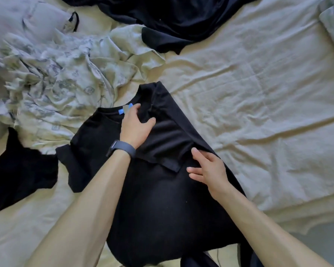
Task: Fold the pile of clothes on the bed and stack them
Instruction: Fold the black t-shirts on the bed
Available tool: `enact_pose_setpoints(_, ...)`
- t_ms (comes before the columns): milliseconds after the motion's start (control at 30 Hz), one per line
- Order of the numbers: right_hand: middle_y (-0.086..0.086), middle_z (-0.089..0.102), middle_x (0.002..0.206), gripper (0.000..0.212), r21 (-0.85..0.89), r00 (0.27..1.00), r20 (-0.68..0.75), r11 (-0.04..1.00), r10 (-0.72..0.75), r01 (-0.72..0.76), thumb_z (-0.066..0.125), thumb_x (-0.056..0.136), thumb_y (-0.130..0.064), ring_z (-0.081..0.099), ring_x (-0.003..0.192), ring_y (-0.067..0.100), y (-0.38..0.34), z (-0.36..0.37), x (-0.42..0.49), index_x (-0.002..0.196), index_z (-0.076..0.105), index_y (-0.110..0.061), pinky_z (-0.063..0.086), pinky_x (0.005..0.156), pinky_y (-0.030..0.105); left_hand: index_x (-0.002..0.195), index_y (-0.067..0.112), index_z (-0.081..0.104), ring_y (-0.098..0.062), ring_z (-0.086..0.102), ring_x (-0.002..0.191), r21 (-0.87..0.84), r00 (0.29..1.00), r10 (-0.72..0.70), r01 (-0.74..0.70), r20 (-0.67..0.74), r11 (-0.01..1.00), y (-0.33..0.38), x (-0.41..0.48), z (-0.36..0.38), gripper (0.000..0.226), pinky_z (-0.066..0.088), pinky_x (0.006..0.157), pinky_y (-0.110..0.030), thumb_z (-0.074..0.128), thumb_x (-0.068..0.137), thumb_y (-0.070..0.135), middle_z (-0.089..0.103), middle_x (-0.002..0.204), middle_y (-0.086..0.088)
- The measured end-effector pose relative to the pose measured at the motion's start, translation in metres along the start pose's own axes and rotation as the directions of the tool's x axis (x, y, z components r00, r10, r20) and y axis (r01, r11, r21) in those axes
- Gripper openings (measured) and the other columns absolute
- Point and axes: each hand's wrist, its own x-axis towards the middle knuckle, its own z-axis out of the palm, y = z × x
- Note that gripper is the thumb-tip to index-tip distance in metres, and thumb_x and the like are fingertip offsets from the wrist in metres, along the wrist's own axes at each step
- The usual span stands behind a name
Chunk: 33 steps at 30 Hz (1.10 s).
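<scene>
Black T-shirt (158, 199) flat, right sleeve folded inward.

We view from head, wide-angle, facing forward and steeply down onto bed (258, 93); near, just above left hand (137, 126), right hand (208, 170).

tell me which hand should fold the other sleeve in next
Left, probably. The left hand rests by the collar, nearer the unfolded sleeve; the right hand lies on the already folded side of the shirt.
</scene>
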Motion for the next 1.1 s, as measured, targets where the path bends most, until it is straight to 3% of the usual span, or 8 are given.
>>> enact_pose_setpoints(200,0.003,0.068,0.109,0.031,0.385,0.964,0.077,0.885,0.253,-0.263,0.083,0.085,-0.028,0.072,0.063,0.009,-0.028,0.026,0.019,0.112,0.072,-0.015,0.056,0.054,0.023,0.106,0.024,0.067,-0.019,0.063,0.107,0.114,0.998,0.0,-0.007,0.058,0.993,0.029,0.059,0.0,0.023,0.048,0.093,-0.031,0.066,0.093,0.043,0.068,0.106,0.004)
enact_pose_setpoints(300,-0.002,0.067,0.091,0.023,0.546,0.966,0.077,0.8,0.246,-0.247,0.082,0.086,-0.022,0.062,0.054,0.004,-0.035,0.009,0.031,0.105,0.072,-0.013,0.052,0.049,0.018,0.094,0.033,0.062,-0.013,0.063,0.092,-0.062,0.99,0.088,-0.081,0.112,0.995,0.045,0.072,0.003,0.01,0.047,0.079,-0.023,0.066,0.094,0.042,0.064,0.091,0.013)
enact_pose_setpoints(500,-0.007,0.076,0.109,0.027,0.431,0.979,0.055,0.88,0.195,-0.2,0.08,0.087,-0.039,0.071,0.069,0.006,-0.029,-0.003,0.035,0.109,0.075,-0.024,0.051,0.053,0.019,0.098,0.028,0.061,-0.016,0.062,0.099,0.043,0.972,0.164,-0.173,0.17,0.984,0.075,0.099,0.025,0.019,0.051,0.086,-0.032,0.063,0.094,0.047,0.061,0.094,0.011)
enact_pose_setpoints(633,-0.005,0.077,0.106,0.032,0.45,0.971,0.094,0.86,0.222,-0.24,0.084,0.081,-0.043,0.067,0.064,0.008,-0.039,-0.002,0.037,0.104,0.079,-0.022,0.047,0.045,0.019,0.084,0.026,0.052,-0.012,0.057,0.079,0.087,0.968,0.011,-0.034,0.253,0.996,0.084,0.102,0.023,0.052,0.049,0.068,-0.031,0.069,0.074,0.075,0.057,0.086,0.009)
enact_pose_setpoints(733,-0.008,0.068,0.095,0.028,0.458,0.961,0.087,0.846,0.263,-0.273,0.085,0.082,-0.038,0.059,0.055,0.004,-0.043,-0.003,0.042,0.101,0.074,-0.021,0.039,0.039,0.016,0.083,0.021,0.063,-0.017,0.062,0.088,0.215,0.918,-0.089,0.004,0.386,0.977,0.088,0.104,0.016,0.056,0.053,0.077,-0.034,0.069,0.073,0.076,0.065,0.094,0.004)
enact_pose_setpoints(867,-0.012,0.07,0.085,0.017,0.614,0.953,0.121,0.734,0.278,-0.292,0.081,0.087,-0.028,0.056,0.052,0.001,-0.044,0.0,0.049,0.099,0.071,-0.022,0.038,0.039,0.013,0.112,0.029,0.07,-0.015,0.062,0.11,0.011,0.913,-0.023,0.021,0.407,1.0,0.094,0.107,0.015,0.053,0.055,0.093,-0.037,0.072,0.077,0.068,0.067,0.118,0.005)
enact_pose_setpoints(1000,-0.011,0.071,0.091,0.022,0.696,0.962,0.113,0.671,0.248,-0.255,0.082,0.085,-0.029,0.059,0.056,0.002,-0.035,0.003,0.048,0.104,0.072,-0.024,0.039,0.04,0.013,0.09,0.029,0.069,0.001,0.062,0.088,-0.097,0.952,0.087,-0.061,0.294,0.993,0.099,0.107,0.036,0.037,0.047,0.07,-0.015,0.071,0.081,0.065,0.068,0.094,0.016)
enact_pose_setpoints(1100,-0.013,0.069,0.097,0.025,0.598,0.978,0.06,0.778,0.197,-0.194,0.082,0.086,-0.028,0.062,0.059,0.002,-0.033,0.003,0.046,0.105,0.067,-0.028,0.041,0.043,0.014,0.091,0.017,0.071,-0.004,0.061,0.081,-0.123,0.961,0.138,-0.11,0.241,0.986,0.096,0.106,0.046,0.042,0.047,0.071,-0.016,0.071,0.085,0.058,0.067,0.086,0.011)
